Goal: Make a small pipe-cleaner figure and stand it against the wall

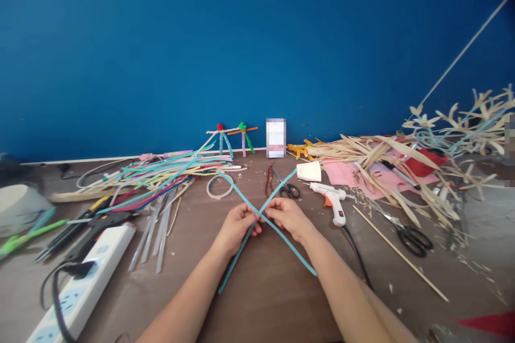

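Two light blue pipe cleaners cross in an X in front of me, above the brown table. My left hand pinches them at the left of the crossing, thumb and fingers pressed together. From the other side my right hand is closed on them, its fingertips almost touching the left ones. The exact twist at the crossing is partly covered by my fingers. Beyond my hands lie a clear tape ring, small black-handled scissors and a white paper cup on its side.
A white glue gun with a cord lies right, near larger scissors and a thin stick. Left are a power strip, glue sticks and piled pipe cleaners. Two pipe-cleaner figures lean on the blue wall.
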{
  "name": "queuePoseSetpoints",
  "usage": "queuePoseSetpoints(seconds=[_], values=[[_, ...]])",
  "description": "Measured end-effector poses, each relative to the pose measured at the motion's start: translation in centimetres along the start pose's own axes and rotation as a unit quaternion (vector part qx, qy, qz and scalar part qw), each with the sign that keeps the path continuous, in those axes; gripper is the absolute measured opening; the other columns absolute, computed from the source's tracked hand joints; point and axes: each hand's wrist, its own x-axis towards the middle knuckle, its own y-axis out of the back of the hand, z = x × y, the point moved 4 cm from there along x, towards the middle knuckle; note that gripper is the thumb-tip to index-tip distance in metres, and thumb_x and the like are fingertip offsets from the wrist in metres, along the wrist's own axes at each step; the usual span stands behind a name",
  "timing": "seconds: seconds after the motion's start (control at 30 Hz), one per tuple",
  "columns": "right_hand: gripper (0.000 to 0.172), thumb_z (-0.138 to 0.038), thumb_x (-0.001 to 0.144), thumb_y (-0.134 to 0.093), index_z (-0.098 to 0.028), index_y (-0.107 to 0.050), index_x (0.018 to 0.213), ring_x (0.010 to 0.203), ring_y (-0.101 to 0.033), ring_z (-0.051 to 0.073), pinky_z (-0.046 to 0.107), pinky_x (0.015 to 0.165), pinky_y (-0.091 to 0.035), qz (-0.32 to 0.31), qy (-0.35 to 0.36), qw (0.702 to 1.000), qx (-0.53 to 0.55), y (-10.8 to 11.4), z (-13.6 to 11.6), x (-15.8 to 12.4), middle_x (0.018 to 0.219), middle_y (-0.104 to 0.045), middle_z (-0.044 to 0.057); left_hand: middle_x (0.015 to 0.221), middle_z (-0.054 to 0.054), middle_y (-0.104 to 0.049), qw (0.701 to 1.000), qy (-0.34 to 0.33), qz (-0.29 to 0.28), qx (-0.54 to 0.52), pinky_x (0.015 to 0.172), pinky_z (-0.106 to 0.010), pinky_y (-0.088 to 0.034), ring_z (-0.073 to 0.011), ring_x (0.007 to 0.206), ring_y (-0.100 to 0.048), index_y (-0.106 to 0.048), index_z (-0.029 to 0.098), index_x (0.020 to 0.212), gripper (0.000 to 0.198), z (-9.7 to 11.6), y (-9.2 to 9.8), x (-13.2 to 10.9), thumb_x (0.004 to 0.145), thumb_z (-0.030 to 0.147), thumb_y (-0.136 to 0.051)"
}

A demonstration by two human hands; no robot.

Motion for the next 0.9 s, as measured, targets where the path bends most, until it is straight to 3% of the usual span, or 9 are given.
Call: queuePoseSetpoints(seconds=[0.2,0.9], values=[[0.001,-0.015,0.063,-0.052,-0.014,-0.052,0.063,0.032,-0.031,0.002,0.016,0.032,-0.019,-0.007,0.004,1.000,-0.008,-0.16,-0.18,-0.17,0.048,-0.055,-0.004,0.058,0.001,-0.060,1.000,0.000,-0.001,0.005,0.038,-0.015,-0.037,-0.0055,0.040,-0.051,-0.049,0.013,0.066,0.016,0.08,-0.12,-0.04,0.060,0.022,-0.061],[0.013,-0.026,0.065,-0.060,-0.015,-0.053,0.069,0.034,-0.034,0.003,0.016,0.034,-0.024,-0.046,0.027,0.999,-0.003,-0.13,-0.01,-0.13,0.053,-0.057,-0.003,0.061,0.000,-0.060,0.999,0.003,-0.033,-0.020,0.040,-0.016,-0.037,-0.0059,0.042,-0.051,-0.053,0.012,0.068,0.016,-0.24,0.11,0.17,0.061,0.024,-0.062]])
